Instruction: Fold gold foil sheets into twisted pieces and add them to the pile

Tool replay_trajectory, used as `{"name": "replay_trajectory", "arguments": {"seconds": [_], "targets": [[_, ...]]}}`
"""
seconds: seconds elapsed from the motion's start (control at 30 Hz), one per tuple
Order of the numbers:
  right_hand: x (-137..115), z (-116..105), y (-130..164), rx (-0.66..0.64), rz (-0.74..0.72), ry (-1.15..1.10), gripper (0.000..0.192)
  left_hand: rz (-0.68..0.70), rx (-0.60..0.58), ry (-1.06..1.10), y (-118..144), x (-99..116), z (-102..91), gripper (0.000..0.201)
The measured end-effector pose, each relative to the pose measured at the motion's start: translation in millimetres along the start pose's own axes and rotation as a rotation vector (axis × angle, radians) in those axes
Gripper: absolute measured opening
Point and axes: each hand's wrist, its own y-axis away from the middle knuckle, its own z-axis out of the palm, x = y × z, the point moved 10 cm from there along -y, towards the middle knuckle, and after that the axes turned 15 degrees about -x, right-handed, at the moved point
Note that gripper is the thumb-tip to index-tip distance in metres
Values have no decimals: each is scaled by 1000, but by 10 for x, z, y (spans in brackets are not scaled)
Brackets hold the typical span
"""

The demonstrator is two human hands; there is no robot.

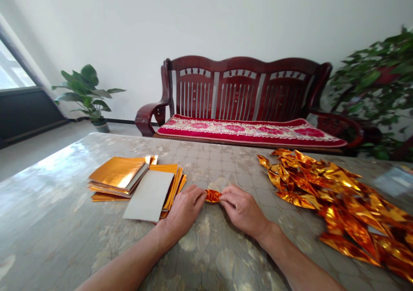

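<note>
- Around the middle of the counter point(206, 256), between left hand point(189, 202) and right hand point(240, 205): one folded foil piece point(213, 196), orange-gold and crinkled. Cannot tell whether it touches the surface.
- Long axis runs left to right, nearly level, roughly parallel to the counter's far edge. Ends narrow, middle wider; one tip towards each hand.
- Left hand: fingers curled, thumb and forefinger pinched on the left end. Right hand: same pinch on the right end. Both closed, only the foil between them.
- Just beyond the left wrist: sheet stack point(150, 194), plain grey face uppermost, gold edges fanned; left hand and wrist overlap its near right side in view. Contact cannot be told.
- Beside that, farther left: gold-topped stack point(118, 170), edges uneven.
- Right side, apart from the right hand: heap of folded foil pieces point(338, 192), pointed, lying at mixed angles.
- Behind the counter: dark red wooden bench point(238, 95), patterned red cloth point(238, 129) along its seat; potted plant point(87, 91) left, leafy plant point(383, 84) right.
</note>
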Motion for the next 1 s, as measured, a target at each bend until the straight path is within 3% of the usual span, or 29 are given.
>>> {"name": "replay_trajectory", "arguments": {"seconds": [0.33,1.0], "targets": [[12,-49,-10,43,-4,-21,17,69,-30,38,-1,28,46,10],[33,-16,9,50,12,38,15,88,27,9,4,-11,33,15]]}}
